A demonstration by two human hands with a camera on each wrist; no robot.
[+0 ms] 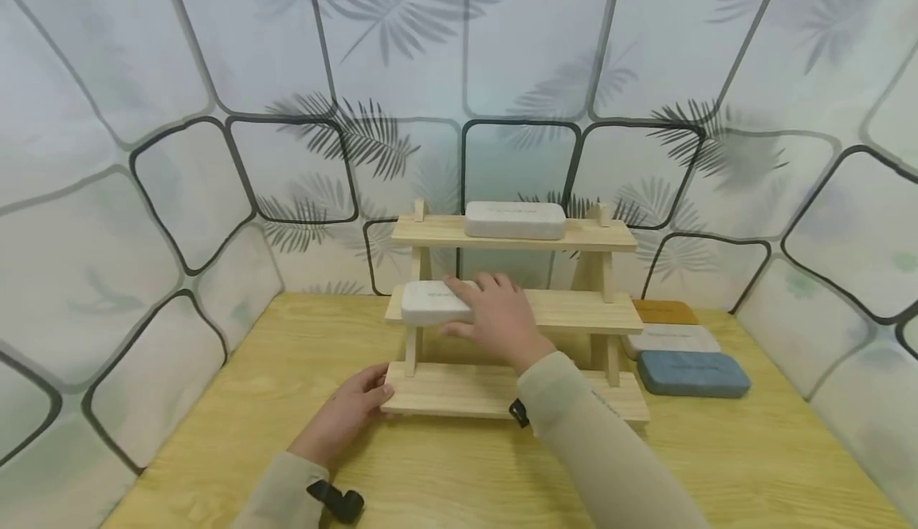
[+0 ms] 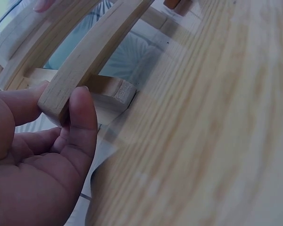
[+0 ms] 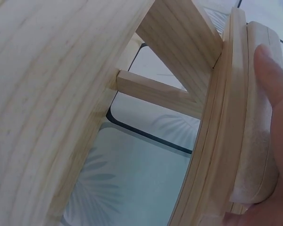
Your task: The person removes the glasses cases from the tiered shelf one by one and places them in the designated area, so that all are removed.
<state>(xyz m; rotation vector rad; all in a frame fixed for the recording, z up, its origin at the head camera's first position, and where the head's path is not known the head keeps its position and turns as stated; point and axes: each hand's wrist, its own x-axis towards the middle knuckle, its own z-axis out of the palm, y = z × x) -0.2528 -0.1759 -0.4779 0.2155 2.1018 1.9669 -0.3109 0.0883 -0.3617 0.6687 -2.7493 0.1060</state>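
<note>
No text can be read. Faint, blurred lines of print are borne by the white rounded rectangular case [image 1: 515,221] on the top tier of the pale wooden stand [image 1: 459,385], the second white rounded case [image 1: 430,303] on its middle tier, and the blue rounded case [image 1: 693,374] and pale grey rounded case [image 1: 674,341] on the yellow wood-grain desk [image 1: 430,473]; small dark marks along the beige right sleeve [image 1: 602,441] cannot be made out.

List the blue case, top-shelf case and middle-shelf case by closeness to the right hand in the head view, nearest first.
1. Middle-shelf case: held by the right hand, toward the stand's left end.
2. Top-shelf case: one shelf up, near centre.
3. Blue case: on the table, right of the stand.
</note>
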